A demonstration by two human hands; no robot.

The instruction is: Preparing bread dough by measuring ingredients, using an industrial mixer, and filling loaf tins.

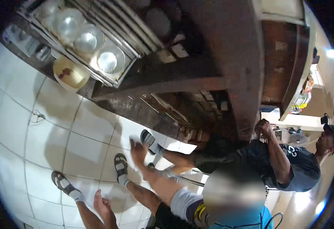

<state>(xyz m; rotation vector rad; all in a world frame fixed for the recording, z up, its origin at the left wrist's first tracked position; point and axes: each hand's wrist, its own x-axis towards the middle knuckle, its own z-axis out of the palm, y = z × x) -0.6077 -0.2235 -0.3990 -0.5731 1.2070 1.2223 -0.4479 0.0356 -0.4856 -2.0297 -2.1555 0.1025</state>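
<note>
My left hand (103,208) comes up from the lower edge over the tiled floor. Nothing is in it; its foremost finger points upward and the others bend loosely. My right hand (139,152) reaches in from the lower right, below a grey sleeve (182,202). It is empty and somewhat smeared, with fingers apart, and in the picture it overlaps the floor beside a dark sandal (148,138). Neither hand visibly touches anything. Beneath them two feet in white socks and dark sandals (62,184) stand on the tiles.
A dark wooden counter (247,68) crosses the upper middle. At upper left, a metal tray (115,80) holds several round shiny containers (108,61), beside a cream bucket (73,78). A person in black (300,164) stands right, hands at the counter. Blue fabric (247,221) shows below a blurred patch.
</note>
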